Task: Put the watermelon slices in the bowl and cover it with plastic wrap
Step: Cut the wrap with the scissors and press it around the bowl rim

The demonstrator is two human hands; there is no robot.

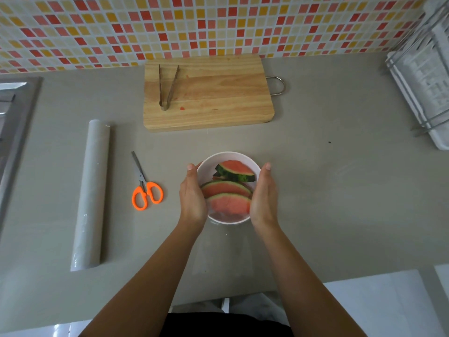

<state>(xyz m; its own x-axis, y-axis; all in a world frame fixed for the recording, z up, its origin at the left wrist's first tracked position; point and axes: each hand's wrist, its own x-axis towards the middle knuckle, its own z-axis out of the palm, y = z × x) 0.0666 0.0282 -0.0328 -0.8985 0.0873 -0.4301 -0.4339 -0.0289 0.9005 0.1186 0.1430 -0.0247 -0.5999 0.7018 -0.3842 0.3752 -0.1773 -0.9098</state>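
Two forearms (155,276) rise from the bottom edge to mid-frame. There the left hand (193,193) and right hand (263,195) press flat, fingers straight, against opposite sides of the white bowl (228,156). Three slices (228,188) lie inside it. Clear film (223,251) trails from its near rim over the counter (340,190). At left lie scissors (145,188) and the roll (91,195). Above, tongs (167,86) rest on a board (218,98).

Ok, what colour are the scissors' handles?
Bright orange, with grey metal blades; the scissors show clearly in the head view.
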